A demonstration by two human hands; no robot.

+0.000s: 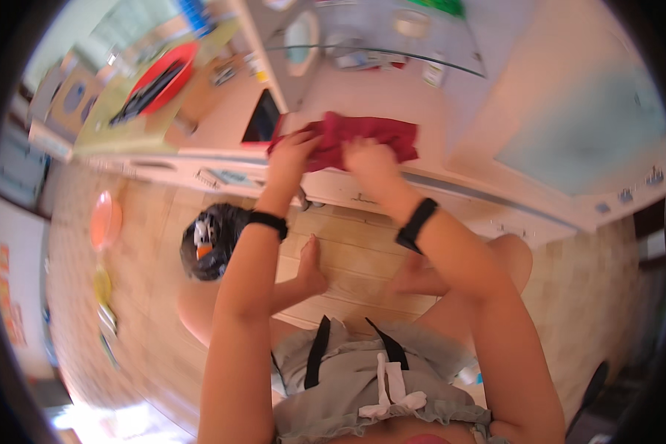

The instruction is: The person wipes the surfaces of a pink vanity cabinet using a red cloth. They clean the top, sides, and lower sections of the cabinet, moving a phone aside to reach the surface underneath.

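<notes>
A dark red cloth point(392, 135) lies bunched along the front edge of a pale cabinet shelf, part of it sagging over the edge. My left hand point(294, 152) has its fingers curled over the cloth's left end. Closer to the middle, my right hand point(368, 157) is closed on the same cloth, fingertips sunk into the fabric. Both hands are slightly blurred, and the cloth's underside is hidden. Just left of my left hand, a dark flat panel with a red edge point(263, 118) rests on the shelf.
A glass shelf point(377, 61) with small items crosses above the cloth. Farther left sits a red basin point(172, 74) holding dark objects. Drawer fronts point(348, 194) run below the shelf. On the wooden floor are a black plastic bag point(229, 222) and an orange basin point(106, 220).
</notes>
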